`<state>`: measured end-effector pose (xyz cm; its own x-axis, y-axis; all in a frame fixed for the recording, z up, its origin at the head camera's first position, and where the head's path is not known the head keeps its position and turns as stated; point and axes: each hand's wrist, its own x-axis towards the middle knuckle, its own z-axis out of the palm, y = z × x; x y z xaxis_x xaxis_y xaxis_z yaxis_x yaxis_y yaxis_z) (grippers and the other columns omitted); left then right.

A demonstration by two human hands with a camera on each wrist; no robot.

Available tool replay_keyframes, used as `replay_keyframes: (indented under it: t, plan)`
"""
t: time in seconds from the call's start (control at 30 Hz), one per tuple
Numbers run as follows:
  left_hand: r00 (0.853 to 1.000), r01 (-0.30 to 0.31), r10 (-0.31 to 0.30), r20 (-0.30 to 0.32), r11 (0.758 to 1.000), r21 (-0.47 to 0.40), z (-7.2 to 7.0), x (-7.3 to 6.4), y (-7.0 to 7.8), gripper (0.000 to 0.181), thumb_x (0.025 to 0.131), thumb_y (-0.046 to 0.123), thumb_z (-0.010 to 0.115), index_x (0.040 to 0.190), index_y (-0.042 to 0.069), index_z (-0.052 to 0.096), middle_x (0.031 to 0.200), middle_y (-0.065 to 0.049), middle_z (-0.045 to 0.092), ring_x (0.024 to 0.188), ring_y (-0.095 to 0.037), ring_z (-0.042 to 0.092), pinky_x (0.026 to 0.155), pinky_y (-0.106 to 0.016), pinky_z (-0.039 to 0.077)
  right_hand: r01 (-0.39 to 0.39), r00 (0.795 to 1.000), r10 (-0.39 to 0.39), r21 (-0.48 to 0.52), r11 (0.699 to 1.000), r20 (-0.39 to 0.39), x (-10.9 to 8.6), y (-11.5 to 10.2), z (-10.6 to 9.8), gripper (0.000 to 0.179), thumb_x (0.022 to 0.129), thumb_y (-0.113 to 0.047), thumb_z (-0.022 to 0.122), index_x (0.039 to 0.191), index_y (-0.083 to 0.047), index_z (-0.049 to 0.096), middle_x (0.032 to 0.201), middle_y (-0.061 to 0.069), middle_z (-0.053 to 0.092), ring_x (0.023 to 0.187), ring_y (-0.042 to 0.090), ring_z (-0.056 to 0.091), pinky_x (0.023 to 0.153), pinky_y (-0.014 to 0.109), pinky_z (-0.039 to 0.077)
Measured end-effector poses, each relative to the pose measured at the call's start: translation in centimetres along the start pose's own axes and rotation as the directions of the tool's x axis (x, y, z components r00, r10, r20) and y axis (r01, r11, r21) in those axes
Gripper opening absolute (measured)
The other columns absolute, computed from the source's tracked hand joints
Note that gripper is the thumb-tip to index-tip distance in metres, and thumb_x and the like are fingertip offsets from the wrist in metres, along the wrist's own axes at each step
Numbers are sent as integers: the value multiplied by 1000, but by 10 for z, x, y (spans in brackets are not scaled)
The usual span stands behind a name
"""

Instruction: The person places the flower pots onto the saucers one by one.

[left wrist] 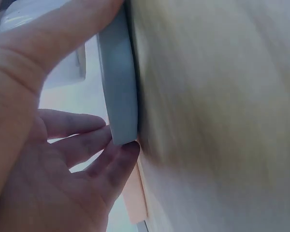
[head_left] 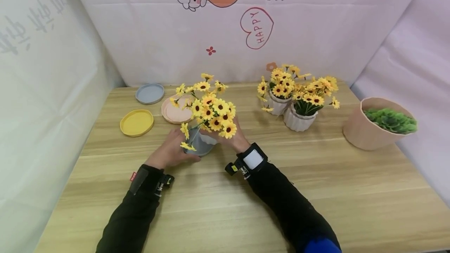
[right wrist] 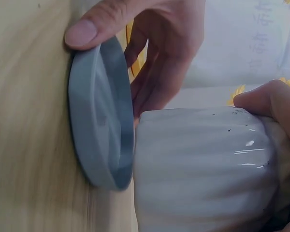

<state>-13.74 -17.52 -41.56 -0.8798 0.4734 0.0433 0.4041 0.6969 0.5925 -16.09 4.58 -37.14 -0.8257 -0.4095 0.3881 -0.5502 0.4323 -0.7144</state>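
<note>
Grasping at both sides: left hand [head_left: 174, 147] has thumb and fingers about the rim of a gray saucer [head_left: 201, 149], which sits low against the wooden tabletop [head_left: 211, 214], left of center in the head view. Right hand [head_left: 234, 138] grips a white ribbed pot [right wrist: 203, 164] near its upper part, thumb laid over the side. Yellow flowers [head_left: 212, 114] with dark centers fill the pot and partly hide both hands from above.

Pot position: directly over the saucer, base facing the saucer's open side. Right wrist view puts base and rim very close; contact cannot be confirmed.

Surroundings: pink saucer [head_left: 172, 113] just behind the held items, partly covered by blossoms; yellow saucer [head_left: 137, 123] to the left; blue-gray saucer [head_left: 150, 93] farther back. To the right, a rear flowerpot [head_left: 279, 104] and a front flowerpot [head_left: 299, 121] stand side by side, both pale with yellow blooms. Near the right edge, a pinkish planter [head_left: 363, 130] containing green foliage [head_left: 390, 121]. Printed white cloth [head_left: 151, 42] hangs behind.
</note>
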Motion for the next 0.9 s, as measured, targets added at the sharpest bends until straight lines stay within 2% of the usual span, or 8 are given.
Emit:
replay_keyframes:
  t: [0.13, 0.2, 0.33, 0.43, 0.5, 0.63, 0.73, 0.9]
  plan:
    - [999, -36, 36, -8, 997, -71, 8, 1, -5, 82, 77, 28, 96, 149, 14, 58, 157, -16, 54, 149, -39, 42, 126, -59, 22, -3, 1000, 3, 22, 1000, 12, -2, -4, 4, 63, 83, -12, 88, 139, 0, 61, 135, 17, 68, 130, 35, 63, 113, 48, 51]
    - [998, -54, 50, -35, 991, -119, 12, 0, -6, 82, 76, 30, 96, 148, 16, 58, 158, -18, 51, 149, -41, 42, 126, -62, 26, -2, 1000, 2, 12, 1000, 23, -3, -4, 7, 64, 83, -13, 88, 140, -1, 61, 135, 17, 68, 130, 34, 63, 112, 48, 51]
    - [987, -120, 97, -128, 974, -191, 24, 3, -14, 89, 74, 36, 98, 151, 21, 55, 157, -13, 52, 144, -35, 49, 123, -53, 37, -4, 999, 3, 29, 1000, 35, -5, -4, 11, 64, 83, -12, 89, 140, -2, 61, 135, 16, 68, 130, 34, 63, 112, 48, 51]
    - [987, -97, 68, -142, 972, -214, 23, 2, -3, 103, 73, 31, 99, 159, 19, 45, 163, -14, 47, 150, -38, 44, 125, -56, 35, 0, 999, -3, 65, 998, 33, -7, -3, 14, 67, 83, -11, 89, 142, -1, 60, 137, 17, 67, 132, 34, 62, 114, 48, 50]
    - [993, -46, 18, -115, 970, -240, 16, -1, 13, 111, 72, 23, 99, 163, 16, 37, 167, -18, 40, 155, -42, 37, 126, -63, 30, 8, 999, -11, 76, 997, 32, -7, -2, 15, 68, 83, -10, 89, 143, -1, 59, 138, 17, 66, 132, 34, 62, 114, 48, 50]
    - [996, 39, -61, -67, 956, -289, 14, -1, 22, 118, 74, 18, 98, 167, 13, 26, 172, -19, 30, 161, -40, 26, 131, -59, 22, 18, 999, -22, 90, 996, 37, -7, -1, 17, 68, 82, -10, 90, 142, 0, 59, 138, 17, 66, 133, 34, 61, 114, 49, 50]
    - [993, 82, -102, -55, 955, -286, 14, 0, 22, 118, 73, 21, 98, 167, 13, 27, 171, -21, 31, 160, -41, 28, 131, -60, 23, 3, 998, -8, 81, 997, 60, -7, 1, 19, 68, 83, -11, 89, 143, -1, 59, 139, 16, 66, 134, 34, 61, 115, 48, 49]
    - [996, 33, -56, -74, 961, -276, 18, 3, 11, 117, 70, 27, 100, 166, 18, 33, 167, -19, 39, 156, -40, 36, 127, -61, 29, -22, 996, 14, 87, 996, 88, -6, 5, 23, 68, 84, -12, 88, 145, -2, 59, 140, 16, 66, 135, 33, 60, 116, 47, 49]
